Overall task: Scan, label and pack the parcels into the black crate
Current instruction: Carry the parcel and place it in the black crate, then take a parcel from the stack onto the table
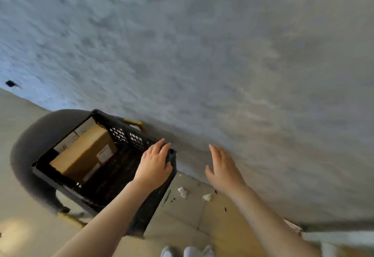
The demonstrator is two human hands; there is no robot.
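I look down at a black crate resting on a dark round stool against a grey wall. My left hand curls over the crate's near corner rim, gripping it. My right hand hovers open beside it, holding nothing. A brown cardboard parcel already lies inside. The crate looks like stiff perforated plastic, probably moderately heavy when loaded, so I judge both hands should grip opposite rims or its yellow handles.
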